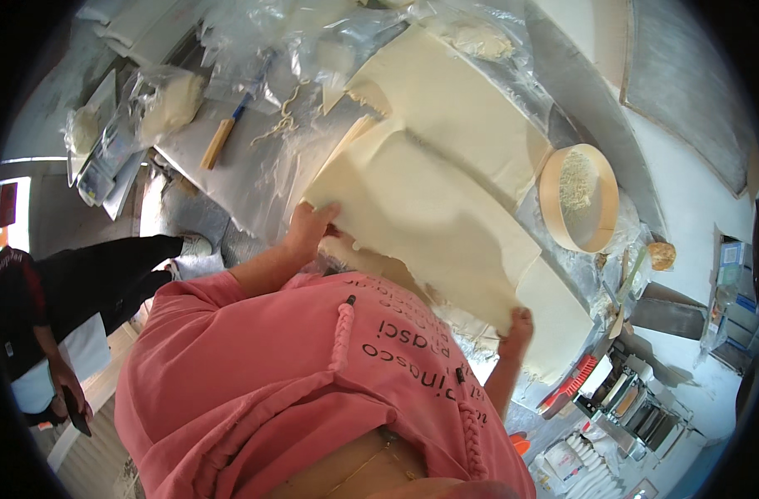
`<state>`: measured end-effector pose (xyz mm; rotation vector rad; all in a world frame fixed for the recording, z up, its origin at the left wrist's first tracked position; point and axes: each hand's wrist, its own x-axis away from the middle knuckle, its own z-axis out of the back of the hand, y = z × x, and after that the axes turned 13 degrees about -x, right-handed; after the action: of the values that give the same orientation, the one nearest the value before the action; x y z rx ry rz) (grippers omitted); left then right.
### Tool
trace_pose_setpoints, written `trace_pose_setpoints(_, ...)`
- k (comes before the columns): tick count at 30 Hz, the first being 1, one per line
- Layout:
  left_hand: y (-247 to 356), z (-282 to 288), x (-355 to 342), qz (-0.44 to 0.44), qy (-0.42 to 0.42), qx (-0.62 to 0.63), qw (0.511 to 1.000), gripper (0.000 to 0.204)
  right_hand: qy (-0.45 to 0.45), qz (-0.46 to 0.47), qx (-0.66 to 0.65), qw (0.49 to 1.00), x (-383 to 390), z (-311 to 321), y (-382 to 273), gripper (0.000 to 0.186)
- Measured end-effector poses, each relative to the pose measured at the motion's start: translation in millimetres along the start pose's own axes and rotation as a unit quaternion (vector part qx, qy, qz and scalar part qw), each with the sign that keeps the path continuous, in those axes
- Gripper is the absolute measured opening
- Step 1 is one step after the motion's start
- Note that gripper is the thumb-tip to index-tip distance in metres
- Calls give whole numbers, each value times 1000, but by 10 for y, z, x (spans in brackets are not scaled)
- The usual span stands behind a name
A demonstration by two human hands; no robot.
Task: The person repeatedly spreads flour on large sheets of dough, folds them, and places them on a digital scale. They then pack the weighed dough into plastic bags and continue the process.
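A wide, pale sheet of rolled dough (417, 212) hangs between my two hands, its near edge raised and sagging over more dough. My left hand (313, 224) grips its left corner with curled fingers. Lower down on the right, my right hand (516, 328) pinches the near right corner. Another dough sheet (467, 100) lies on the metal worktable (188, 158) behind it. Just right of the sheets sits a round wooden sieve (550, 195) with pale meal on its mesh.
A wooden-handled tool (217, 143), dough scraps and plastic-bagged dough (167, 108) lie at the back left. A red brush (571, 382) and metal roller machine (637, 399) stand at lower right. At far left a co-worker (80, 291) in dark clothes holds a dark phone-like object (76, 409).
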<state>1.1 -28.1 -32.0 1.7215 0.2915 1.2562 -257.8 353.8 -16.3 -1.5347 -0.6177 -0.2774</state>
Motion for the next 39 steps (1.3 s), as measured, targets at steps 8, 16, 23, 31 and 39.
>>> trace_pose_setpoints(8,-372,263,139,34,8,-59,998,20,78,154,407,897,-107,-128,424,26)
trace_pose_setpoints(16,-405,378,225,-28,-34,44,998,22,158,256,571,764,183,-396,490,23)
trace_pose_setpoints(23,-510,637,251,-42,-73,-19,996,15,-231,339,371,833,393,-1797,631,13)
trace_pose_setpoints(31,-544,651,94,-118,-69,-82,987,14,-446,350,360,741,734,-3367,1115,19)
trace_pose_setpoints(39,-666,639,66,-100,44,-179,978,18,-274,102,117,949,-20,-3289,863,20)
